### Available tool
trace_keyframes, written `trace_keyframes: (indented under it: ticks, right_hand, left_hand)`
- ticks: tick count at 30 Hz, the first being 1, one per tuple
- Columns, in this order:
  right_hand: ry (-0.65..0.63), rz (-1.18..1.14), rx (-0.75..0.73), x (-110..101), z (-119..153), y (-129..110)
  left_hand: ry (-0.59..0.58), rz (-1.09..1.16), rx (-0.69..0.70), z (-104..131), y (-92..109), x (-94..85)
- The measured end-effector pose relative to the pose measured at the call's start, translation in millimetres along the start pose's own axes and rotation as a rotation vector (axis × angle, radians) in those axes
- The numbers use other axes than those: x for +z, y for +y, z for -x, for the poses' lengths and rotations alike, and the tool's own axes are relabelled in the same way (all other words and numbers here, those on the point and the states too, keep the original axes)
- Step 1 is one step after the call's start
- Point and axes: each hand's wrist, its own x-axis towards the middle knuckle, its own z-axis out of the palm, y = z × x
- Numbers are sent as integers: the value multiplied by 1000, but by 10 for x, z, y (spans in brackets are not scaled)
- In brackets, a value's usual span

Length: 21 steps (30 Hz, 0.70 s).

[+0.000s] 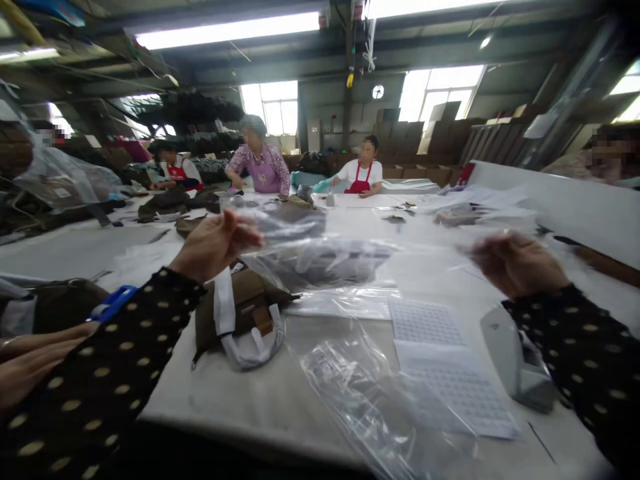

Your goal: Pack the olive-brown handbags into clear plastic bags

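A clear plastic bag [325, 257] stretches in front of me, blurred by motion, with see-through film running towards both hands. My left hand [217, 245] is closed on its left side, thumb raised. At the opposite side my right hand [520, 263] pinches the film, its fingers smeared. Below my left hand lies an olive-brown fabric bag [250, 303] with pale wrapping on its strap. More clear plastic [350, 373] spreads over the table and hangs past its front edge. Printed sheets [450, 367] lie partly under this plastic.
A grey tape-dispenser-like object [525, 363] sits under my right forearm. At left, another person's hands [40, 353] are near a blue-handled tool [113, 303] and dark fabric. Several people work around the white table [200, 397]. A white panel [555, 200] stands at right.
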Motion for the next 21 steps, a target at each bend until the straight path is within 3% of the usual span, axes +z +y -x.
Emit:
trace_keyframes:
  ticks: [4, 7, 9, 11, 13, 16, 19, 21]
  right_hand:
    - [-184, 377, 449, -623, 913, 678]
    - [-428, 536, 615, -895, 1469, 1190]
    - [-560, 586, 709, -963, 1673, 1308]
    - [-623, 699, 725, -920, 1753, 1222]
    - [-631, 864, 589, -717, 1792, 1035]
    - [-715, 956, 302, -90, 2026, 890]
    - [-848, 961, 199, 633, 2539, 1128]
    - [-925, 1048, 195, 946, 2868, 1428]
  left_hand:
    - [-362, -187, -299, 771, -708, -133]
    - [-524, -214, -468, 1277, -1296, -90]
    - [-589, -217, -527, 1532, -1555, -54]
    - [-645, -256, -509, 1714, -1681, -53]
    - [-704, -351, -421, 1831, -1717, -96]
    - [-790, -564, -218, 1932, -1734, -201]
    - [-816, -720, -60, 1970, -1761, -281]
    - [-779, -764, -7, 1934, -1754, -290]
